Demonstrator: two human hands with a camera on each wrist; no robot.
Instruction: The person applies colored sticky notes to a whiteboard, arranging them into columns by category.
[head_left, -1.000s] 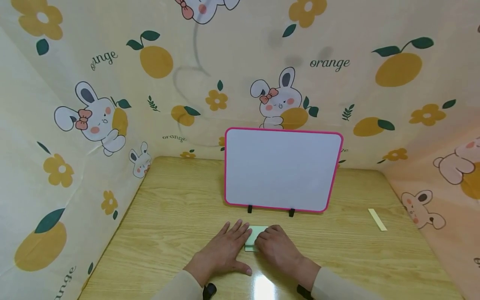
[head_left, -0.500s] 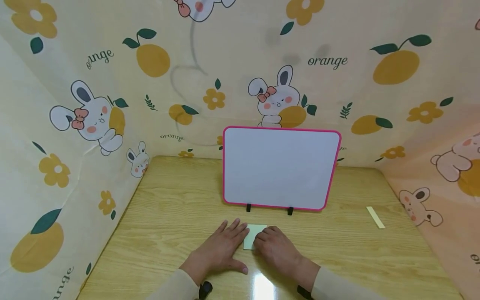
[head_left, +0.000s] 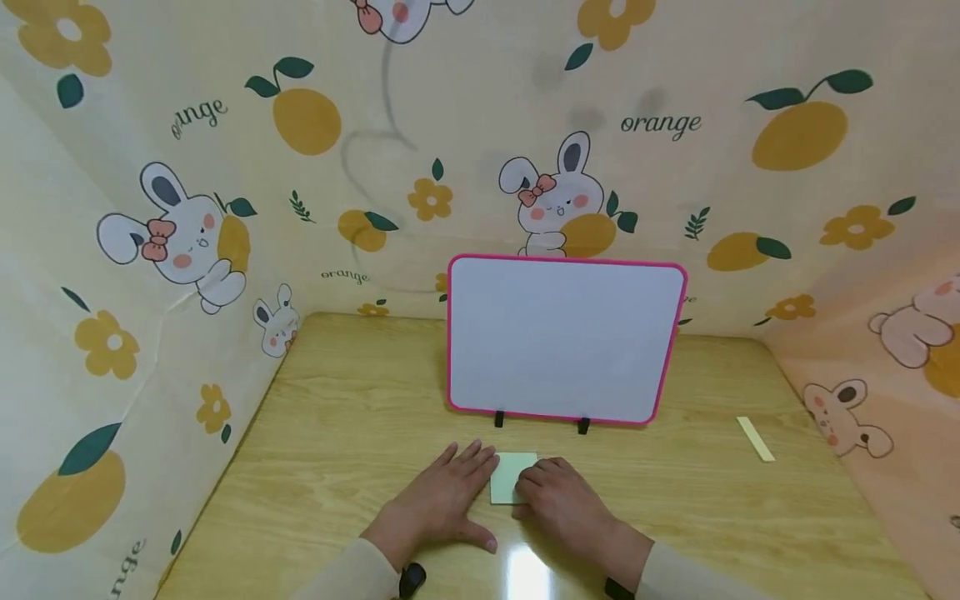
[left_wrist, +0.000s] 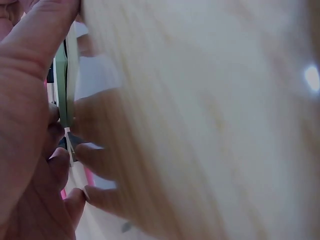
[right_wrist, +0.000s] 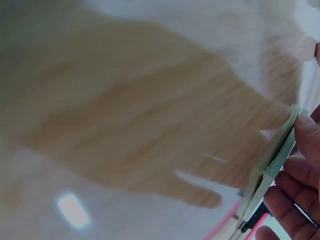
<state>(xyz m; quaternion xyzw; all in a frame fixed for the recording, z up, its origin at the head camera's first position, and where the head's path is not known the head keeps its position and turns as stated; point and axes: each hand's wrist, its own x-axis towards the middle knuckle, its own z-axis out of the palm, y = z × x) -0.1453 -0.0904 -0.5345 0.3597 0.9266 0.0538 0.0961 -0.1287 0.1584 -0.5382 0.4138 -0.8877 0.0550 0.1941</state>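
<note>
A pale green square of paper, layered at its near edge, lies on the table in front of the whiteboard. My left hand is spread on its left side, fingers straight, fingertips on the paper's left edge and thumb out on the table. At the right side, my right hand has its fingers curled over the paper and its thumb at the near right corner. In the right wrist view the thumb is right at the layered edge of the green paper. The left wrist view shows the paper edge-on beyond the left thumb.
Behind the paper stands a whiteboard with a pink frame on black feet. A narrow pale yellow strip lies to the right on the glossy wooden table. Cloth printed with rabbits and oranges encloses the back and sides.
A line across the paper's near part and the strip below it no longer show; the near edge now looks even. My right hand has shifted slightly right and nearer; my left hand stays put.
</note>
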